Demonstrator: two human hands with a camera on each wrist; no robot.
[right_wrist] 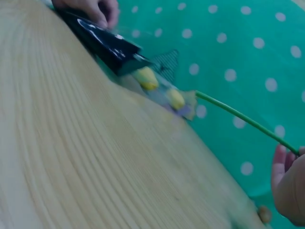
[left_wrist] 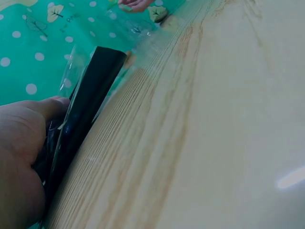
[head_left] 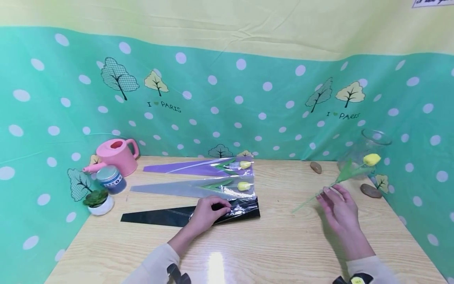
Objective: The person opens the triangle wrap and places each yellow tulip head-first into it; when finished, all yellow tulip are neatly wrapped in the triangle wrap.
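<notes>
My left hand (head_left: 207,215) pinches the clear front film of a black flower sleeve (head_left: 159,217) near its wide end, thumb and fingertips together. The sleeve lies on the table, narrow end to the left. In the left wrist view, the black sleeve (left_wrist: 93,90) stands parted from its clear film. On the right, my right hand (head_left: 340,207) holds a yellow artificial tulip (head_left: 344,172) by its green stem. Its bloom points up to the right, and the bare stem end slopes down to the left. The right wrist view shows the stem (right_wrist: 243,116) sticking out from the fingers.
Behind the black sleeve lie a grey sleeve (head_left: 163,190) and a purple sleeve (head_left: 177,167), each with a yellow tulip inside. A pink watering can (head_left: 118,156), blue jar (head_left: 112,182) and potted succulent (head_left: 101,207) stand left. A glass vase (head_left: 354,154) and stones (head_left: 371,191) are right.
</notes>
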